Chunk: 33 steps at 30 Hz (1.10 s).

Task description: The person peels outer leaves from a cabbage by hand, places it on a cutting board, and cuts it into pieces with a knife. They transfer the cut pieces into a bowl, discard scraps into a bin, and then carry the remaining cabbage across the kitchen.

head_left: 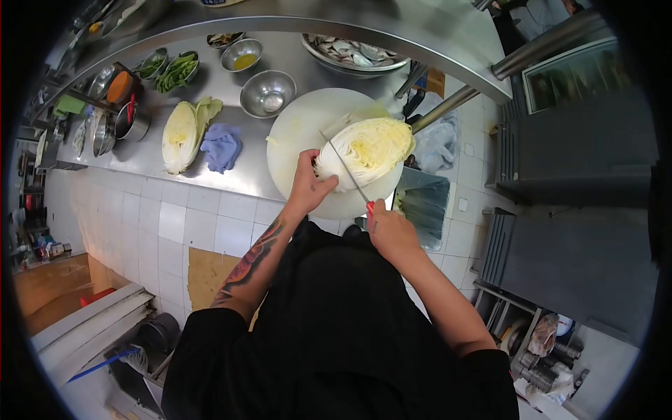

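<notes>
Half a napa cabbage [378, 145] lies cut side up on a round white cutting board [294, 115]. My left hand [313, 183] grips its white root end, thumb and fingers around the edge. In my right hand [388, 229] is a knife [348, 170] with a red handle, my fingers closed around it. The blade lies across the cabbage near the root end, just right of my left fingers. A second cabbage half [184, 136] rests on the steel counter to the left, next to a crumpled blue cloth [221, 147].
Behind the board stand an empty steel bowl [269, 94], a bowl of yellow liquid [242, 56] and a large bowl of fish [355, 52]. Green vegetables [178, 71] fill bowls at back left. A steel shelf [336, 21] overhangs the counter. A grey bin [425, 203] sits right of the board.
</notes>
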Available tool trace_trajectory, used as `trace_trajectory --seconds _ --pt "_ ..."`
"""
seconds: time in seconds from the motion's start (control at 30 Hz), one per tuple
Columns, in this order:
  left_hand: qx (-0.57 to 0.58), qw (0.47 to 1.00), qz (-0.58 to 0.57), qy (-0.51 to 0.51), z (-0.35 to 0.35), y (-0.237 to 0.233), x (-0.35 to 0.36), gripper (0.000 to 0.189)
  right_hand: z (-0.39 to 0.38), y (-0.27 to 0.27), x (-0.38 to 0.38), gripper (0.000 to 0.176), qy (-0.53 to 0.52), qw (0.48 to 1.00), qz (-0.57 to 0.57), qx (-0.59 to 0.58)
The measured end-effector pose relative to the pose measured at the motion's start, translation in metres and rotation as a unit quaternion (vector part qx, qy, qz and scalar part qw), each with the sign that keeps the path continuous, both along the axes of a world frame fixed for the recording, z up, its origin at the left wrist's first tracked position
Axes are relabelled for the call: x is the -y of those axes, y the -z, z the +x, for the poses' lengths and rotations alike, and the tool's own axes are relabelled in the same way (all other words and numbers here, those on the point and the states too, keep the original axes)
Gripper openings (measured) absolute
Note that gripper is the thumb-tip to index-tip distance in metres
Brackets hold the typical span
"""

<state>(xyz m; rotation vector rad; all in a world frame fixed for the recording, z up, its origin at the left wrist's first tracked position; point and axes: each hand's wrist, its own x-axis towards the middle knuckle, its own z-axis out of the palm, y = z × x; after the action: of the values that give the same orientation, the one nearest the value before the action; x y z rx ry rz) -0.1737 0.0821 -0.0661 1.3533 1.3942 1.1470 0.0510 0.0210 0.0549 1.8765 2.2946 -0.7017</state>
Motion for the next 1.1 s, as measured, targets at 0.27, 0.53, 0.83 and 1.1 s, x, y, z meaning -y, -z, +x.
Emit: trace_trajectory --seconds 0.27,0.53,0.83,1.1 --pt "0.063 0.997 0.001 0.044 -0.005 -0.011 0.031 0.078 0.017 0.059 -0.004 0.028 -0.011 0.997 0.061 -0.044" --pt "0.263 0.957 -0.080 0.090 0.004 -0.075 0.051 0.080 0.048 0.043 0.028 0.028 -0.011 0.989 0.089 -0.120" --pt "0.077 0.930 0.061 0.354 0.149 -0.128 0.009 0.088 0.083 0.051 0.063 0.028 0.004 0.965 0.134 -0.227" --pt "-0.105 0.978 0.089 0.159 0.027 -0.081 -0.129 0.073 0.161 0.049 0.152 0.036 0.208 0.932 0.115 -0.273"
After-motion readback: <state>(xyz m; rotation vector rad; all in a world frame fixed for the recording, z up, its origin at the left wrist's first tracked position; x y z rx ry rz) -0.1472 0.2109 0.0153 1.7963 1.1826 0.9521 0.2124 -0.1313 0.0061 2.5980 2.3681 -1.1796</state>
